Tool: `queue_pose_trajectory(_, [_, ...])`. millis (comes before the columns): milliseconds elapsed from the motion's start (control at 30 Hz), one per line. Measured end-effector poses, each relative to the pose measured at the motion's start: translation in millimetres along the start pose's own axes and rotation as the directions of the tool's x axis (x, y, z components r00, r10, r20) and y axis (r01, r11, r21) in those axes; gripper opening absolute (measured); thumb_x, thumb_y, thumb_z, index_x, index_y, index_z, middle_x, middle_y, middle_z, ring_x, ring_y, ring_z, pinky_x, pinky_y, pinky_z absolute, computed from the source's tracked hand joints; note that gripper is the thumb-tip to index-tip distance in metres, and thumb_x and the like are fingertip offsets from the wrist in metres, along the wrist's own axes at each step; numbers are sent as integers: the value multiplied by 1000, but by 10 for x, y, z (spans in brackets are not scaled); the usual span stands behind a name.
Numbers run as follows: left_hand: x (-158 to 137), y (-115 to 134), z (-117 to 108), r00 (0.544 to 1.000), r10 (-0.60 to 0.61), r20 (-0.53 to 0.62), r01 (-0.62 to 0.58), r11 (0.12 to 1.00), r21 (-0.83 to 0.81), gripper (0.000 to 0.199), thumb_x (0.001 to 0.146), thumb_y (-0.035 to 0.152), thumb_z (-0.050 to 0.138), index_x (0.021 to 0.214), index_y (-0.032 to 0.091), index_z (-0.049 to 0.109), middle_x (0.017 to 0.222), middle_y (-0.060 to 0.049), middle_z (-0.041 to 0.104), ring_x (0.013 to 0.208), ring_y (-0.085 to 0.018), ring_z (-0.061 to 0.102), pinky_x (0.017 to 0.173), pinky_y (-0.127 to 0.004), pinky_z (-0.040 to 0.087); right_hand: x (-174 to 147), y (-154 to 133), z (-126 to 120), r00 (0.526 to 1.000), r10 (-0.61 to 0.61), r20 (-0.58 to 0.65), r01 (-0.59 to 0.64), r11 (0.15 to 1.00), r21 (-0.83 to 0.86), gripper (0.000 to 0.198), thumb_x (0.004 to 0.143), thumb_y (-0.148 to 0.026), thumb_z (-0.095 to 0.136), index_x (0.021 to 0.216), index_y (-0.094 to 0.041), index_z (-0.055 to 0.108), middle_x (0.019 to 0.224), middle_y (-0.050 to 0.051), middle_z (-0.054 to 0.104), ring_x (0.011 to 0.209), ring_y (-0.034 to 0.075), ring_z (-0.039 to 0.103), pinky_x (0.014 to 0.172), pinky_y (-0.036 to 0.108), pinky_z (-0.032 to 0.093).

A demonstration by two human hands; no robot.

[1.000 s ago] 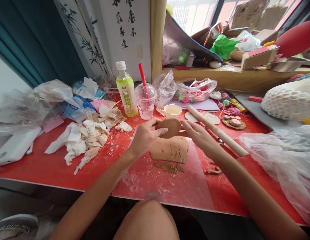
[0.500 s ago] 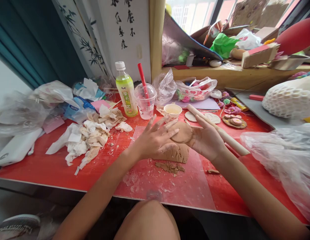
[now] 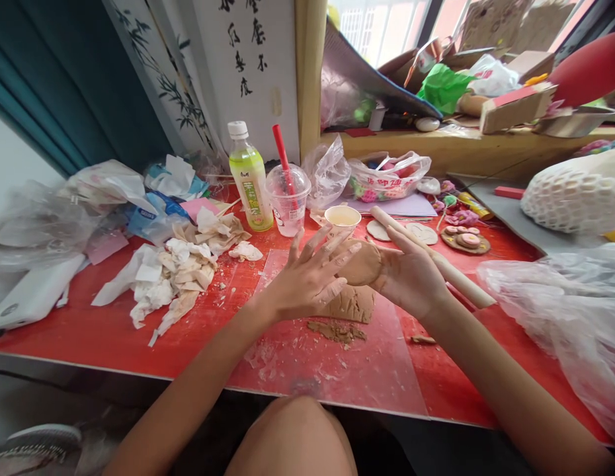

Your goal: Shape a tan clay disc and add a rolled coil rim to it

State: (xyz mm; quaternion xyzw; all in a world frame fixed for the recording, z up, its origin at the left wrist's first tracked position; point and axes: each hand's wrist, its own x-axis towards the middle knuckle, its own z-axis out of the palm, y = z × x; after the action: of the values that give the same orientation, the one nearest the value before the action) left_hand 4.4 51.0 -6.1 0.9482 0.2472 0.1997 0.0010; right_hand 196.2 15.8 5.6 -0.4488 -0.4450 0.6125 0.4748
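Brown clay disc sits in my right hand, held at its right edge; my left hand, fingers spread wide, overlaps its left side.

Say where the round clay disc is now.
In the head view, the clay disc is just right of centre, held by the right hand, with the left hand spread over its left side.

Bare left hand, right hand, forearms, 1 knee

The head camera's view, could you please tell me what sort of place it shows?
Probably an indoor craft corner, judging by the clay-like disc, clay-like slab and pale rod.
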Motion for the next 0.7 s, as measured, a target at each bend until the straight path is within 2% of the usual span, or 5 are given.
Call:
queue_pose_trajectory(100, [12, -16, -16, 998, -31, 51, 34, 998, -49, 60, 87, 57, 34, 140, 29, 29, 152, -6, 20, 140, -31, 8, 110, -56, -6, 4, 8, 0, 1000, 1, -1, -1, 1000, 1, 64, 86, -60, 19, 115, -16, 56, 115, 14, 64, 114, 29, 55, 90, 46, 47])
queue_pose_trajectory(167, [19, -21, -19, 997, -71, 40, 74, 996, -57, 65, 85, 62, 32, 141, 29, 26, 152, -6, 19, 140, -32, 8, 109, -57, -7, 4, 13, 4, 1000, 15, 20, -15, 1000, 7, 65, 86, -60, 18, 115, -16, 56, 112, 14, 65, 111, 29, 58, 88, 46, 47])
queue_pose_trajectory(433, [35, 15, 21, 996, -93, 13, 93, 996, 17, 62, 87, 59, 28, 139, 26, 30, 150, -8, 25, 138, -30, 15, 110, -57, -3, 1, 46, 7, 999, 25, 37, -28, 998, 62, 65, 85, -61, 20, 117, -17, 55, 110, 14, 66, 107, 29, 59, 84, 46, 49])
queue_pose_trajectory(600, [20, 35, 14, 998, -67, 4, 67, 998, -1, 52, 88, 55, 34, 132, 28, 43, 149, -7, 28, 137, -33, 18, 109, -59, 1, 1, 93, 20, 996, 75, 55, -86, 969, 231, 56, 87, -55, 26, 114, -17, 57, 115, 11, 64, 111, 28, 57, 91, 45, 45])
queue_pose_trajectory(700, [7, 31, 7, 1000, -11, -17, 11, 1000, -14, 41, 88, 50, 38, 119, 29, 56, 145, -4, 36, 136, -33, 21, 109, -59, 0, 1, 113, 31, 995, 92, 35, -98, 951, 295, 51, 87, -53, 30, 109, -17, 59, 113, 11, 66, 113, 28, 56, 94, 44, 43])
